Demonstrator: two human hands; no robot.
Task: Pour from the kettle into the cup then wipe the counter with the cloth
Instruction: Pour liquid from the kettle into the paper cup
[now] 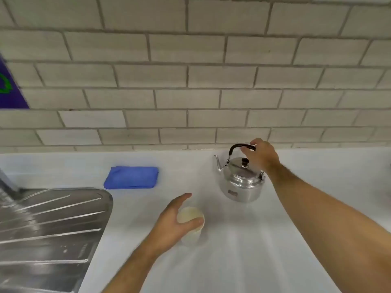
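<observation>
A shiny metal kettle point(241, 180) with a black knob and a dark arched handle stands on the white counter point(243, 250), spout pointing left. My right hand point(262, 157) curls around the right end of that handle. A pale cream cup point(191, 226) stands upright nearer to me, left of the kettle. My left hand point(173, 223) wraps its side, thumb across the front of the rim. A folded blue cloth point(131, 177) lies flat on the counter farther left, close to the wall, touched by neither hand.
A steel sink drainboard point(48, 229) with raised ribs fills the lower left. A grey tiled wall point(190, 81) rises behind the counter. A purple object point(8, 87) sticks in at the left edge.
</observation>
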